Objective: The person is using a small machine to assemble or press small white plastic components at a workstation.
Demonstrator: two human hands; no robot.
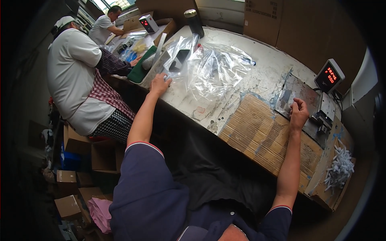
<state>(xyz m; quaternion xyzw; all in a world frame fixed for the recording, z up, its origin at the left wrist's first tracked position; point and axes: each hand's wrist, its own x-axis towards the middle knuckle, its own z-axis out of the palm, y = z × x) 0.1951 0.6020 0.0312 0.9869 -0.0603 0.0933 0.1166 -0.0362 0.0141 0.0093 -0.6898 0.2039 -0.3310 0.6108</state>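
Observation:
My left hand [159, 85] is at the table's near edge, fingers curled in a pinch around something small and whitish that I cannot make out. Beside it is a shallow clear tray [150, 76]; just beyond lie a dark, flat rectangular piece [179, 60] and a loose heap of clear plastic bags [217, 70]. My right hand [298, 114] is closed, with fingertips bent together over a metal plate [307, 96]. A small clear plastic piece [286, 100] lies right by those fingertips; whether they grip it is hard to see.
A box with a red digital display [329, 76] stands behind the plate. Worn cardboard [257, 128] covers the near tabletop. White slips [339, 168] are piled at right. A dark tumbler [194, 24] stands at the back. A co-worker [80, 76] works close on the left, another beyond.

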